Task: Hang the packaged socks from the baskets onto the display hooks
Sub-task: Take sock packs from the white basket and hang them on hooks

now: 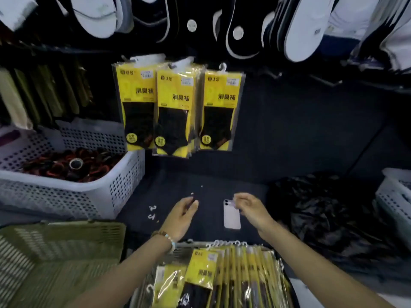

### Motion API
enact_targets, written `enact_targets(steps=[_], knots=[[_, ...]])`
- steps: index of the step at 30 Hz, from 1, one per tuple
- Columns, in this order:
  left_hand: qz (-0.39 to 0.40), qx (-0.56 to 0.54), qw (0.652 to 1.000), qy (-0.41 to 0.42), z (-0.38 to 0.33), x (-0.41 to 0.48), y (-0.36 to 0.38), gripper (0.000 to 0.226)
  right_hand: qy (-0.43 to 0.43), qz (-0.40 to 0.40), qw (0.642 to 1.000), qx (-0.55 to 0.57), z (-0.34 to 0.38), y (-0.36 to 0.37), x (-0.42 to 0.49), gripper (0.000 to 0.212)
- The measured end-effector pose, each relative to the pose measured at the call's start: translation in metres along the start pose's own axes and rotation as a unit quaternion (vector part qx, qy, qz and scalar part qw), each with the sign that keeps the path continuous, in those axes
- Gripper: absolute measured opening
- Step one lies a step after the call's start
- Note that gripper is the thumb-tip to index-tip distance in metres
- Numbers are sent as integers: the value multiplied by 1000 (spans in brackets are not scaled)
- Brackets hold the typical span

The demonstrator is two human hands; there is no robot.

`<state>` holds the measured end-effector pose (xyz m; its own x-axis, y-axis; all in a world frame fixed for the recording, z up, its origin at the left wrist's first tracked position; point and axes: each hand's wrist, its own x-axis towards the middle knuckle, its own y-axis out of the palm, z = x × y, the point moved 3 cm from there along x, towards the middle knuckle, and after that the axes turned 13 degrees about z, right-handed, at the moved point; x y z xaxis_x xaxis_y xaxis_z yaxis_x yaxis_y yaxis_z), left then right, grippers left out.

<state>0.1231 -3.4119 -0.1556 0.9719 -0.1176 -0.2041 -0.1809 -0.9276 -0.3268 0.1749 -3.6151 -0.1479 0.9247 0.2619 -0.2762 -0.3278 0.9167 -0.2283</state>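
Yellow packaged socks stand in a row in a basket at the bottom, below my wrists. Three bunches of the same packs hang on display hooks: left, middle, right. My left hand hovers over the dark shelf with loosely curled fingers and holds nothing I can see. My right hand is beside it, curled fingertips over the top corner of a pale phone that lies flat on the shelf. I cannot tell whether they touch it.
A white perforated basket of dark rings stands at the left, with a green basket in front of it. Small white hooks lie loose on the shelf. A black plastic bag and another white basket sit right. Bare display hooks stick out upper right.
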Motion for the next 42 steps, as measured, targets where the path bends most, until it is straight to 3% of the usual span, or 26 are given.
enact_targets(steps=[3, 6, 11, 15, 20, 25, 28, 30, 32, 36, 42], knots=[[10, 4, 997, -78, 65, -35, 27, 36, 100, 57, 993, -14, -70, 19, -37, 16], [68, 28, 989, -125, 111, -46, 51, 31, 157, 97, 979, -80, -118, 31, -64, 34], [133, 60, 968, -206, 152, -58, 70, 70, 154, 107, 967, -174, -137, 51, -76, 58], [130, 36, 968, -213, 164, -56, 74, 52, 153, 127, 969, -149, -142, 55, -73, 66], [171, 51, 963, -201, 166, -57, 88, 55, 182, 183, 965, -37, -148, 78, -74, 89], [144, -67, 969, -188, 155, -55, 87, 53, 151, 129, 980, 0, -142, 79, -74, 55], [111, -71, 970, -206, 144, -47, 76, 73, 113, 125, 985, 37, -129, 71, -70, 48], [123, -158, 961, -190, 129, -40, 70, 77, 85, 124, 986, 76, -114, 65, -68, 28], [145, -247, 947, -147, 111, -36, 65, 64, 48, 104, 988, 101, -101, 58, -64, 25], [111, -197, 971, -82, 72, -34, 49, 52, -42, -1, 993, 106, -70, 36, -60, 22], [17, -145, 989, 15, 1, -16, 20, 29, -141, -29, 979, 145, 4, 17, -49, 19]])
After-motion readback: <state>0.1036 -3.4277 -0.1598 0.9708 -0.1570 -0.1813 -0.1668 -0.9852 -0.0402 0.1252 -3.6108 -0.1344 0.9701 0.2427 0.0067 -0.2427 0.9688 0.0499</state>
